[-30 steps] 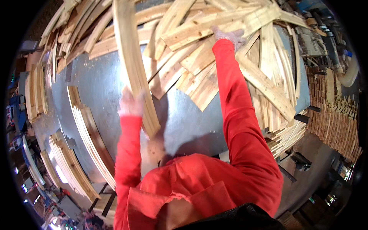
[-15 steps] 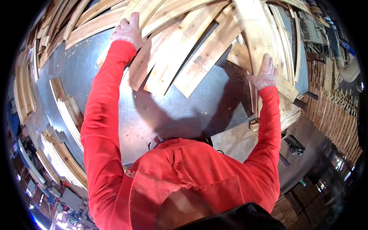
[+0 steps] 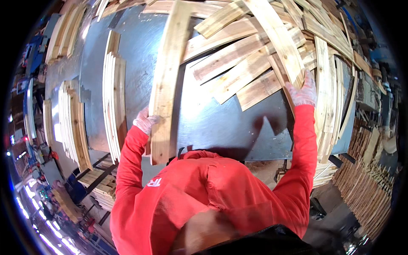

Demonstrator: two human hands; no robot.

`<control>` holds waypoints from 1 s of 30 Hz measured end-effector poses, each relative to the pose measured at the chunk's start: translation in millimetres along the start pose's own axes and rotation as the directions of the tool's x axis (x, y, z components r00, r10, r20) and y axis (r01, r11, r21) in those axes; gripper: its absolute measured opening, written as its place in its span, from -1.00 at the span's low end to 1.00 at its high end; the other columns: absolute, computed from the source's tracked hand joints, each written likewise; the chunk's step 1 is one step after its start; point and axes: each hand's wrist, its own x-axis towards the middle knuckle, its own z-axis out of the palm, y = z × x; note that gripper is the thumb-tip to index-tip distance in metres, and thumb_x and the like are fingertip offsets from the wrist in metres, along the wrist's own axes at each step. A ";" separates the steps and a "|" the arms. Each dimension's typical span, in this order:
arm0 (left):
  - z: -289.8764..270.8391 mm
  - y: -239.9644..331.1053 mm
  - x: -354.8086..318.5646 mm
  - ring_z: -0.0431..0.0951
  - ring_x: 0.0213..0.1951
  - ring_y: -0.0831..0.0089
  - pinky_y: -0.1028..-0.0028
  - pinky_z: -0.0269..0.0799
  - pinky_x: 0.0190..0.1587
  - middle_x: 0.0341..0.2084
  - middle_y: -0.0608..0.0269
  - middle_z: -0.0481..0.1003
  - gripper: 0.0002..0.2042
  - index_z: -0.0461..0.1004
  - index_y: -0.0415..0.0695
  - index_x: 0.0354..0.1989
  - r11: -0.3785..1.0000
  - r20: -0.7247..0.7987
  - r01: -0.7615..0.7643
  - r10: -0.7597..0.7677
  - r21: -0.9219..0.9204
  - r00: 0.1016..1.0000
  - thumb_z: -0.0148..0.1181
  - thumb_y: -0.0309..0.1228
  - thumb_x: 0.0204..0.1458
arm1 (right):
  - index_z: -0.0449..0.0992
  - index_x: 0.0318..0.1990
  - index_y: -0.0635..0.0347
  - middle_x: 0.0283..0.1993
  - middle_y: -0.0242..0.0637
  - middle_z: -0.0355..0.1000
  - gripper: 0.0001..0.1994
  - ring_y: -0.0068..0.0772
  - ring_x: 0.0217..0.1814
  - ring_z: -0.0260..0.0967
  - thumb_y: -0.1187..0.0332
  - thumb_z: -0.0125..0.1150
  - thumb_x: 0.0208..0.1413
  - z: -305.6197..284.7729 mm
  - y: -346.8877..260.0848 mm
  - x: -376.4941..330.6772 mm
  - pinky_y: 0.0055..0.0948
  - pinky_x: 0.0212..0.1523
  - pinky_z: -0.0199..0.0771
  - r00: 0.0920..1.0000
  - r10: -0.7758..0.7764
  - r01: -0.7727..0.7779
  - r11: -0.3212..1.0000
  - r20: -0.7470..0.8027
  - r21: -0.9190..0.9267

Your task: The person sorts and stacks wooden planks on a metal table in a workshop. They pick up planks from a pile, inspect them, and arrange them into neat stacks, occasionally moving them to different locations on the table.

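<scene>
**Long axes converge toward the top of the frame**

Left hand (image 3: 146, 121): grip closed on the left edge of the left plank (image 3: 169, 80), near its lower end. Plank sits left of centre, long axis almost vertical, top leaning right; most of its length extends above the grip. Whether it rests on the bench (image 3: 191, 114) or is raised: cannot tell.

Right hand (image 3: 303, 89): grip grasping the lower end of the right plank (image 3: 278, 42), which runs to the upper edge, top leaning left, over loose boards (image 3: 259, 91).

Left hand is nearer the upright stack (image 3: 114, 93) at left; right hand is nearer the loose boards.
</scene>
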 end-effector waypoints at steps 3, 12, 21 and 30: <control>-15.7 8.6 -8.9 0.57 -0.19 0.18 0.28 0.47 -0.09 -0.20 -0.05 0.55 -0.46 0.26 -0.17 0.16 0.849 -0.223 0.349 -0.280 0.396 0.934 0.19 -0.33 -0.05 | 0.10 0.37 0.13 0.14 -0.03 0.35 -0.13 -0.15 0.16 0.34 0.10 0.42 -0.08 37.9 -32.0 10.0 -0.27 0.15 0.37 0.985 -0.044 0.101 0.935 -0.170 0.340; 74.4 200.0 183.5 0.23 0.25 -0.01 0.15 0.20 0.25 0.23 -0.13 0.21 -0.21 0.13 -0.10 0.28 0.655 -0.198 -0.272 0.550 0.705 0.811 0.28 0.01 -0.09 | 0.32 -0.15 0.13 -0.41 -0.36 0.28 -0.63 -0.42 -0.39 0.32 0.16 0.33 0.04 100.1 -85.9 -24.7 -0.30 -0.33 0.41 0.833 -0.370 -0.548 -0.457 0.410 0.701; 69.2 254.2 299.0 0.59 -0.23 0.25 0.28 0.50 -0.21 -0.32 0.01 0.57 -0.50 0.40 -0.08 0.07 0.790 0.253 -0.219 0.084 0.572 0.964 0.18 -0.16 -0.06 | 0.33 0.00 0.20 -0.22 -0.10 0.40 -0.41 -0.17 -0.25 0.40 -0.02 0.35 -0.04 60.3 -100.1 -41.6 -0.09 -0.13 0.46 0.809 -0.301 -0.586 -0.489 0.505 0.647; 45.3 140.7 127.0 0.62 -0.19 0.30 0.34 0.62 -0.22 -0.18 0.12 0.56 -0.45 0.28 -0.19 0.17 0.658 0.418 0.290 0.041 -0.695 0.907 0.29 -0.32 -0.01 | 0.33 -0.06 0.13 -0.31 -0.16 0.36 -0.57 -0.17 -0.11 0.38 0.02 0.21 0.10 127.3 -192.3 21.2 -0.15 -0.21 0.52 0.765 -0.198 -0.644 -0.262 0.613 0.719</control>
